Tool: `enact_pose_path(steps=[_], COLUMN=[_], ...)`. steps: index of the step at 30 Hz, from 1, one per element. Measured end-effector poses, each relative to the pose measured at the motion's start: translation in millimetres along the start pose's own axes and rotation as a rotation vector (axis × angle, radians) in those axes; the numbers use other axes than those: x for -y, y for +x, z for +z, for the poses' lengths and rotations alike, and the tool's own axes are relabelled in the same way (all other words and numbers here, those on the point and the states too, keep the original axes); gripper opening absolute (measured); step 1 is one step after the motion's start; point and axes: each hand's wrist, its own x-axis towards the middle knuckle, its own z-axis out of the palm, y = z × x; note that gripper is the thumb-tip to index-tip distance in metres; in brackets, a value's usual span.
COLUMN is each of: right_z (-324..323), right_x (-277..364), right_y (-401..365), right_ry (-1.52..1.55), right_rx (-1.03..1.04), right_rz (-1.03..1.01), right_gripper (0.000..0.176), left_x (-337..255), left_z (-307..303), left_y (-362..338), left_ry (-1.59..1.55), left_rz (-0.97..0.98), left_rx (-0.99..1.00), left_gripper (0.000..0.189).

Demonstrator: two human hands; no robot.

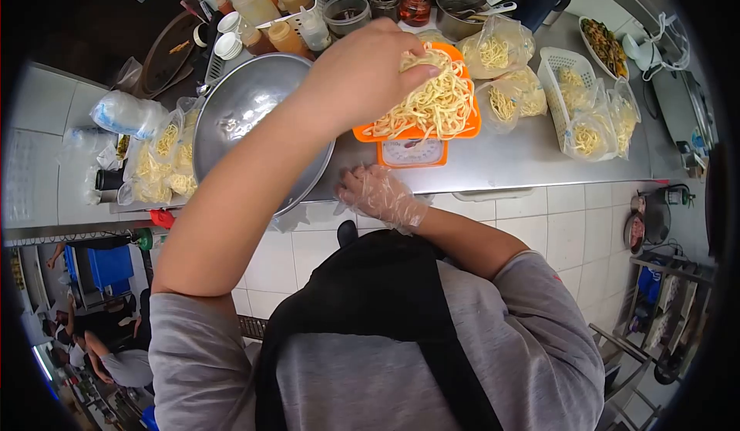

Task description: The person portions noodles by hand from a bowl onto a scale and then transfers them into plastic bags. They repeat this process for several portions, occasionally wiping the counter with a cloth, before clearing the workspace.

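Note:
My left hand (366, 72), bare, reaches over the orange tray (472, 126) of a kitchen scale. Its thumb and fingers close on the pale noodles (432, 103) heaped in that tray. Below the tray shows the scale's white dial (414, 153). My right hand (383, 194) wears a clear plastic glove and rests by the counter's front edge, just left of the scale. Its fingers are loosely bent and slightly apart, with nothing visible in them. A large metal bowl (231, 115) stands to the left, partly hidden under my left forearm.
Bagged noodles (493, 49) lie right of the scale, more around a white basket (551, 84), and others (158, 153) at the far left. Behind stand sauce bottles (254, 3), a jar of red sauce (415, 7) and a pot with ladles (460, 3). A plate of food (603, 45) sits back right.

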Motion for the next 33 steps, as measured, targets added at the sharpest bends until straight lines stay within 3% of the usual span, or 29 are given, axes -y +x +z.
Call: enact_pose_path(steps=[1, 2, 4, 5, 6, 7, 9, 11, 13, 15, 16, 18, 19, 21, 23, 26, 27, 30, 32, 33], right_z=[-1.2, -3.1, -16.1, -21.2, -22.9, -23.4, -14.9, -43.0, -86.3, -141.1, -172.8, -215.1, -225.1, -244.3, -251.8, -235.1, -242.0, -249.0, -258.6, -252.2], right_x=[-1.3, -3.6, -7.4, -9.4, -13.6, -20.3, -38.3, -47.3, -54.5, -54.5, -47.9, -57.1, -79.2, -104.9, -103.4, -111.2, -98.4, -100.5, -95.1, -90.9], right_y=[-1.8, -3.9, -6.9, -8.8, -13.7, -21.3, -40.1, -56.2, -63.7, -62.7, -54.6, -35.9, -21.7, 10.9, 34.7, 37.9, 37.3, 24.2, 7.1, -5.6], right_ry=[0.092, 0.181, 0.131, 0.078, 0.074, 0.138, 0.346, 0.256, 0.168, 0.025, -0.309, -0.548, -0.446, -0.422, -0.117, -0.026, -0.034, -0.167, -0.232, -0.152], right_rx=[0.079, 0.161, 0.247, 0.331, 0.330, 0.174, -0.146, -0.167, -0.181, -0.267, -0.136, -0.244, -0.487, -0.644, -0.579, -0.424, -0.368, -0.538, -0.496, -0.584], right_rz=[-0.017, -0.036, -0.028, -0.012, -0.025, -0.027, -0.045, -0.050, -0.056, 0.071, 0.206, 0.238, 0.141, -0.087, 0.024, 0.016, 0.135, 0.181, 0.249, 0.295], right_gripper=[0.028, 0.021, 0.015, 0.011, 0.011, 0.011, 0.016, 0.014, 0.012, 0.009, 0.011, 0.017, 0.019, 0.019, 0.017, 0.017, 0.015, 0.017, 0.018, 0.018], left_x=[2.9, 3.3, -6.4, -10.7, -17.1, -26.0, -36.7, -20.6, -4.7, -4.4, -4.7, -4.6, -6.8, -14.1, -22.0, -26.1, -25.8, -20.5, -13.9, -10.0], left_z=[1.1, 1.5, -1.8, 5.3, 20.9, 39.6, 90.4, 134.4, 160.6, 161.9, 161.1, 160.7, 163.3, 165.2, 166.2, 176.3, 177.6, 180.1, 186.8, 191.2], left_y=[-6.4, -15.2, -41.8, -68.7, -100.8, -129.4, -185.7, -213.0, -225.1, -211.2, -203.4, -187.3, -178.9, -168.9, -163.7, -167.3, -169.6, -178.3, -186.5, -190.8], left_ry=[0.004, 0.010, -0.599, -0.723, -0.848, -0.964, -1.018, -1.059, -0.884, -0.916, -0.938, -0.944, -0.914, -0.890, -0.797, -0.833, -0.840, -0.939, -0.967, -0.964], left_rz=[0.035, 0.028, -0.327, -0.384, -0.438, -0.414, -0.591, -0.665, -0.784, -0.773, -0.763, -0.732, -0.731, -0.724, -0.720, -0.692, -0.679, -0.674, -0.679, -0.665], left_rx=[-0.134, -0.136, -0.401, -0.503, -0.608, -0.651, -0.572, -0.513, -0.348, -0.388, -0.416, -0.388, -0.397, -0.400, -0.304, -0.307, -0.297, -0.242, -0.278, -0.261], left_gripper=[0.026, 0.026, 0.022, 0.019, 0.015, 0.006, 0.005, 0.006, 0.008, 0.009, 0.010, 0.013, 0.015, 0.017, 0.022, 0.024, 0.024, 0.024, 0.024, 0.023])
